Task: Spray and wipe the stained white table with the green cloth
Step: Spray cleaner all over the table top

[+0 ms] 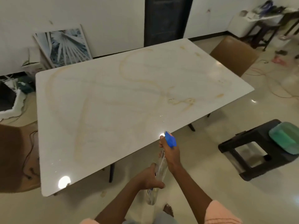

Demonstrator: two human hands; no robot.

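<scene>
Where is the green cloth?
In the head view, the green cloth lies on the dark stool at the right, apart from the white table.

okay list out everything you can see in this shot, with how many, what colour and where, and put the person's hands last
table: one, white with yellowish stains, centre
spray bottle: one, clear with blue head, by the table's near edge
green cloth: one, green, on the stool
stool: one, black, right
chairs: two, brown, far right corner and left edge
framed picture: one, blue-white, leaning on the far wall
left hand: one, grip on the bottle's body
right hand: one, grip at the spray head
</scene>
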